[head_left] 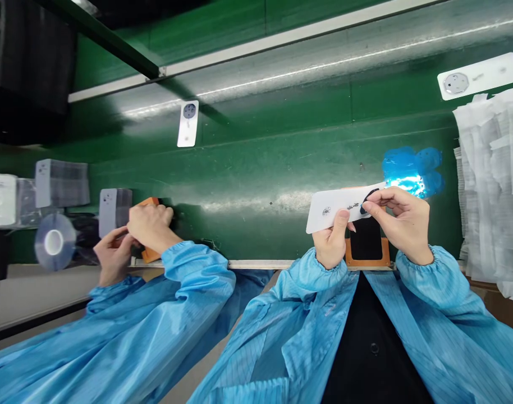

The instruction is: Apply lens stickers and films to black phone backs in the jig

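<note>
**At lower right of the frame, a white panel between your hands, work on it partway**

Your left hand (333, 242) has a closed grip on the white panel (324, 209), thumb on top and fingers beneath. The panel is raised over the orange fixture (367, 263) with its black insert (365, 240), at the worktop's (239, 224) near edge. Your right hand (408, 219) pinches a thin dark piece (363, 209) at the panel's right end.

Dark printed marks already show on the panel, at its left end and near its middle. The dark piece is between your fingertips, so this end looks unfinished; whether the piece is attached there, you cannot tell from this view.

Two other panels, one at upper centre (187, 134) and one at upper right (490, 76), each bear a round piece lying flat at one end. They seem further along than yours, though whether they are complete is unclear. Blue film pieces (412, 168) lie just beyond your right hand. At left, a co-worker's hands (149, 227) are busy at another orange fixture (150, 255); how far that work has come is hidden.
</note>
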{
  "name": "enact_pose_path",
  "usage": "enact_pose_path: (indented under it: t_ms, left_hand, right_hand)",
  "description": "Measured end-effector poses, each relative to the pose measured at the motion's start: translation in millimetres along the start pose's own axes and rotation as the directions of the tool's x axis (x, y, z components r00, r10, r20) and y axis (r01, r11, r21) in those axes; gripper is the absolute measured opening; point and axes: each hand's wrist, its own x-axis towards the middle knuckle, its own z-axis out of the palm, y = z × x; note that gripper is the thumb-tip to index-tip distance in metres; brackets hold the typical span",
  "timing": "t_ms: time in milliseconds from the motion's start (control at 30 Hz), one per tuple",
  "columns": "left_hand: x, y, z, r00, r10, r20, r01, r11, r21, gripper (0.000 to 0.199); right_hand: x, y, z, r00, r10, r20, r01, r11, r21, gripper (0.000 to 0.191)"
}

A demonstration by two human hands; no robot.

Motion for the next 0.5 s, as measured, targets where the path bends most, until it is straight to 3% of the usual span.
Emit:
enact_pose_path:
  t_ms: [233, 333, 500]
  left_hand:
    - [-0.5, -2.8, 0.3, 0.996, 0.088, -0.023, -0.085, 0.99, 0.114, 0.045]
    - [-2.8, -7.3, -0.2, 0.99, 0.139, 0.017, -0.14, 0.972, 0.188, 0.035]
    - [-5.7, -13.4, 2.0, 0.974, 0.216, 0.062, -0.224, 0.961, 0.164, 0.03]
  right_hand:
    - [-1.8, 0.5, 4.1, 0.998, -0.055, -0.041, 0.052, 0.997, -0.054, 0.005]
    - [-4.3, 0.6, 8.0, 0.992, -0.098, -0.085, 0.088, 0.99, -0.112, 0.009]
    - [-6.4, 0.9, 10.7, 0.981, -0.151, -0.12, 0.127, 0.973, -0.191, 0.008]
